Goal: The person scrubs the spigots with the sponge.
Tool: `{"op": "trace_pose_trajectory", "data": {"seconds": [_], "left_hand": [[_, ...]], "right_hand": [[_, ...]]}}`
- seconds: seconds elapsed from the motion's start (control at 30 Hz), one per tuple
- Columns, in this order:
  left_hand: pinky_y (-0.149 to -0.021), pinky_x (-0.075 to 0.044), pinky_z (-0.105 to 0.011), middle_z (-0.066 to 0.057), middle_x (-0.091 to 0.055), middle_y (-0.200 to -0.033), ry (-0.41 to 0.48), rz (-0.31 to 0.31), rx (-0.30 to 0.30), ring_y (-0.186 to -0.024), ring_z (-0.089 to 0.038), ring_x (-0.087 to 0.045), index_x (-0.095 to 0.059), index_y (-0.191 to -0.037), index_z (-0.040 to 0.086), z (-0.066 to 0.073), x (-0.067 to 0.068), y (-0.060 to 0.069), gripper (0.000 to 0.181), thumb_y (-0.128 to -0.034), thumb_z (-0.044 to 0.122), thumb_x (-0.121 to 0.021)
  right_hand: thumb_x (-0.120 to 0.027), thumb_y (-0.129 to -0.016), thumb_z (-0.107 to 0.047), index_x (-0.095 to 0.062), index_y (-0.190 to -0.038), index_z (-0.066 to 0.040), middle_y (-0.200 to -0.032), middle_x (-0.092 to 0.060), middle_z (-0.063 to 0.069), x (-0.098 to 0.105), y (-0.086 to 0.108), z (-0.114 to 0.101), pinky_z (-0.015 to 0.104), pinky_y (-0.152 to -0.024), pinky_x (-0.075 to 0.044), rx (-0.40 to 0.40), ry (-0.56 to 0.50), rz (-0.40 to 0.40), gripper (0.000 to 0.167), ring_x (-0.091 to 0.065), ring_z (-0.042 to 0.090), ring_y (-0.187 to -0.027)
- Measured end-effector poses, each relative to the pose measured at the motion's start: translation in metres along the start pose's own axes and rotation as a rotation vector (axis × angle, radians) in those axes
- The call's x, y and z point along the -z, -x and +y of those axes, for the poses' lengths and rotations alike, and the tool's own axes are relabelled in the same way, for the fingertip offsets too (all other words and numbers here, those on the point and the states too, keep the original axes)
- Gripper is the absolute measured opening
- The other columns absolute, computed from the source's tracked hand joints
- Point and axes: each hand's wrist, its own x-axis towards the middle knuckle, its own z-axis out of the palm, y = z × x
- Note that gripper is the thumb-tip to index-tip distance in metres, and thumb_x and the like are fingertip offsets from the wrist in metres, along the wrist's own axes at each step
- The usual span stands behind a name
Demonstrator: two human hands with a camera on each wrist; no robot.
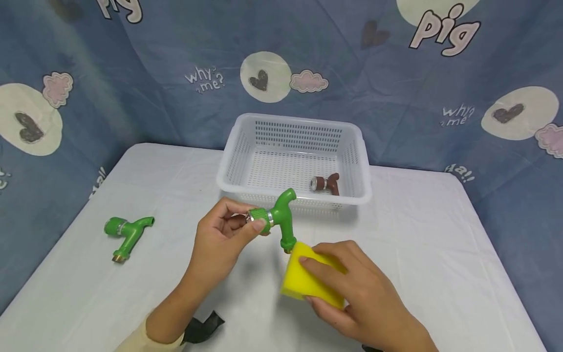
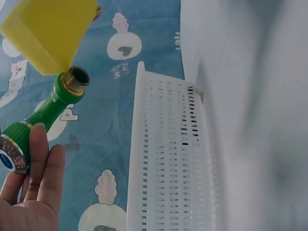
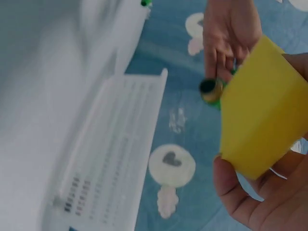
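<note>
My left hand [image 1: 222, 239] pinches a green faucet [image 1: 283, 215] by its ribbed knob, holding it above the table in front of the basket. The faucet's brass threaded end [image 2: 76, 81] points down toward the sponge. In my right hand [image 1: 365, 293], a yellow sponge [image 1: 308, 276] is gripped between thumb and fingers. Its upper corner meets or nearly meets the faucet's lower end; the left wrist view shows them very close. A second green faucet [image 1: 129, 234] lies on the table at the left.
A white perforated basket [image 1: 294, 193] stands at the back of the white-covered table [image 1: 440, 234], with a brown faucet [image 1: 327, 184] inside. A blue printed cloth [image 1: 176, 112] hangs behind. Black material [image 1: 203, 328] shows beside the left wrist.
</note>
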Motion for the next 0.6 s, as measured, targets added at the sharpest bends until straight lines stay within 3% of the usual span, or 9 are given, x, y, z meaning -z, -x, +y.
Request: {"op": "trace_pose_trajectory", "data": {"seconds": [0.17, 0.33, 0.43, 0.6], "left_hand": [[-0.087, -0.062, -0.041, -0.019, -0.068, -0.111, 0.035, -0.011, -0.013, -0.09, -0.029, -0.075, -0.06, -0.117, -0.005, 0.0, 0.001, -0.001, 0.026, -0.0944, -0.007, -0.072], [-0.089, -0.061, -0.043, -0.021, -0.068, -0.117, 0.108, -0.076, -0.014, -0.091, -0.029, -0.075, -0.059, -0.118, -0.006, 0.0, 0.002, 0.0, 0.025, -0.0958, -0.008, -0.069], [-0.09, -0.061, -0.044, -0.021, -0.068, -0.119, 0.136, -0.072, -0.028, -0.092, -0.029, -0.075, -0.058, -0.119, -0.007, 0.003, 0.002, 0.0, 0.025, -0.0965, -0.009, -0.068], [-0.091, -0.06, -0.043, -0.022, -0.067, -0.122, 0.127, -0.004, -0.048, -0.093, -0.03, -0.075, -0.056, -0.12, -0.009, 0.007, 0.006, -0.002, 0.024, -0.0977, -0.009, -0.066]], "right_hand": [[-0.058, -0.105, -0.047, -0.07, -0.133, -0.013, -0.13, -0.063, 0.008, 0.006, -0.002, 0.005, 0.022, -0.096, -0.047, -0.065, 0.027, 0.088, 0.045, -0.057, 0.024, -0.111], [-0.057, -0.106, -0.048, -0.069, -0.135, -0.012, -0.134, -0.062, 0.011, 0.002, -0.001, 0.009, 0.017, -0.103, -0.043, -0.136, 0.029, 0.136, 0.048, -0.057, 0.026, -0.115], [-0.059, -0.105, -0.048, -0.069, -0.136, -0.014, -0.137, -0.06, 0.009, 0.0, 0.001, 0.011, 0.02, -0.102, -0.046, -0.175, 0.031, 0.096, 0.047, -0.056, 0.025, -0.119], [-0.067, -0.102, -0.045, -0.068, -0.138, -0.019, -0.141, -0.058, 0.003, -0.001, 0.004, 0.012, 0.031, -0.096, -0.054, -0.251, 0.043, -0.024, 0.045, -0.053, 0.021, -0.123]]}}
